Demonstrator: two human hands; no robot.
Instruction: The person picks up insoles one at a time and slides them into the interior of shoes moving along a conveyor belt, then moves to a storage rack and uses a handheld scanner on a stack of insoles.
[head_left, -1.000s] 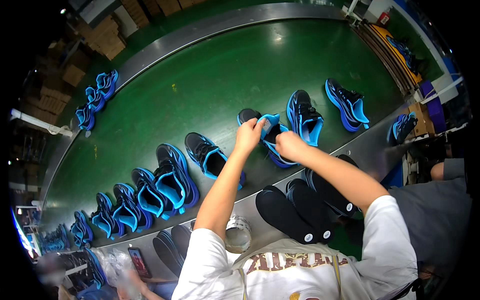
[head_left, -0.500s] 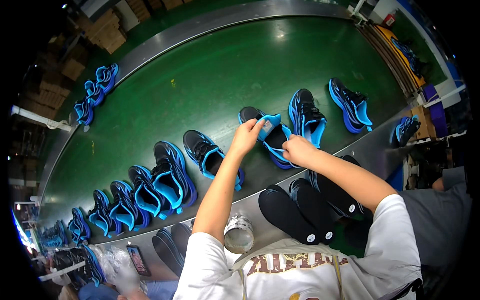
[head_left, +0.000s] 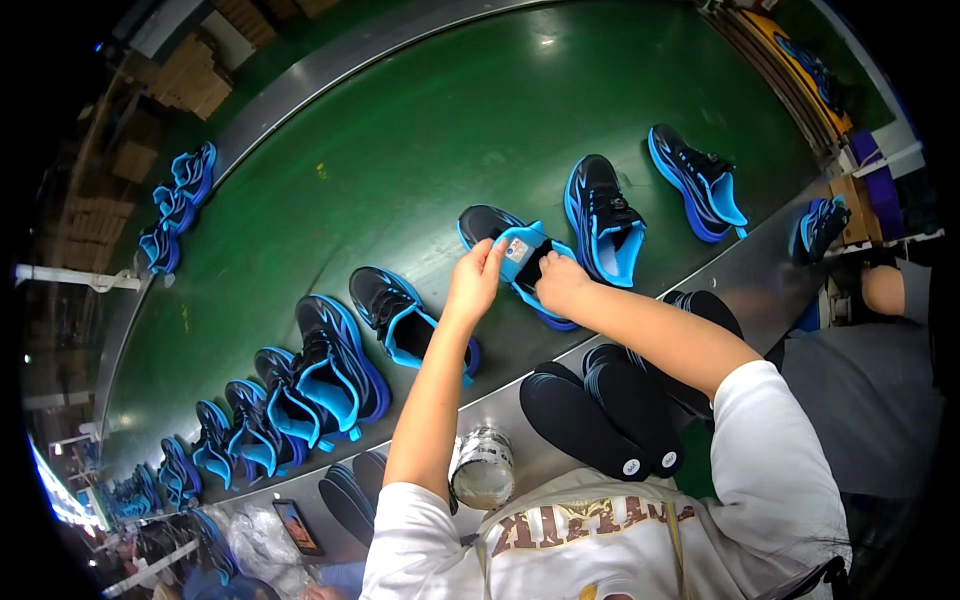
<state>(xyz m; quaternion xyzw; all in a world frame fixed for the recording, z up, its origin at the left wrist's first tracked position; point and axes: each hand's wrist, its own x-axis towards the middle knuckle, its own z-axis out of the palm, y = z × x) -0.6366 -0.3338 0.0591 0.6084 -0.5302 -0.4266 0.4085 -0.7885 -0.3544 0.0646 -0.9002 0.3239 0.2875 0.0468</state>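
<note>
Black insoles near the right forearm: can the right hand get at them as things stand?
Likely yes, if the right hand leaves the shoe: the black insoles lie mostly uncovered on the near side of the right forearm, though it overlaps some.

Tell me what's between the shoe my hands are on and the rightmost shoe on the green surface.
One other shoe stands there, just right of the held shoe; the head view shows it.

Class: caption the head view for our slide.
Left hand pinches the blue flap of a black-and-blue shoe, right hand at its opening, on a green surface near black insoles.
</note>
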